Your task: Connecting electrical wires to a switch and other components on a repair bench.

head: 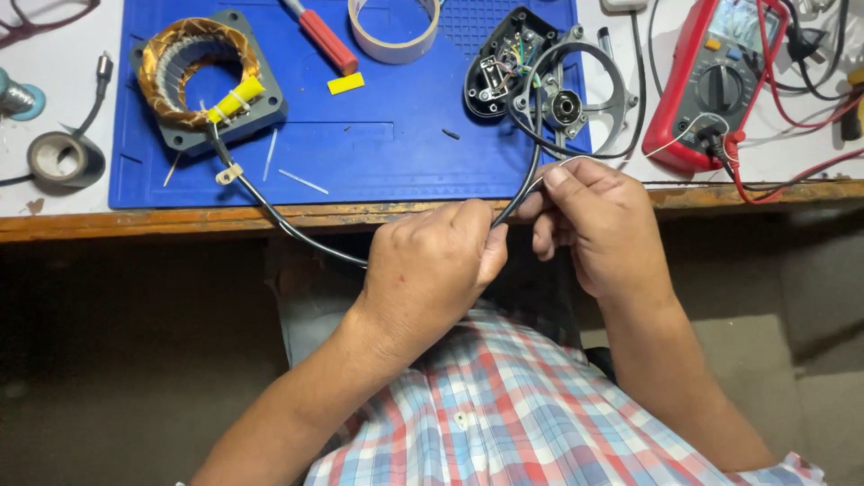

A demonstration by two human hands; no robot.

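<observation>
My left hand grips a black cable just below the bench's front edge. The cable runs up left to a motor stator with copper windings on a blue mat. My right hand pinches the same cable's other stretch together with a thin white wire. That stretch rises to a black switch housing and a round metal motor bracket. The two hands are close together, almost touching.
A red multimeter with red and black leads sits at the right. A red-handled screwdriver, a tape roll and a yellow tab lie on the mat. Another tape roll is at the left. The wooden bench edge runs across.
</observation>
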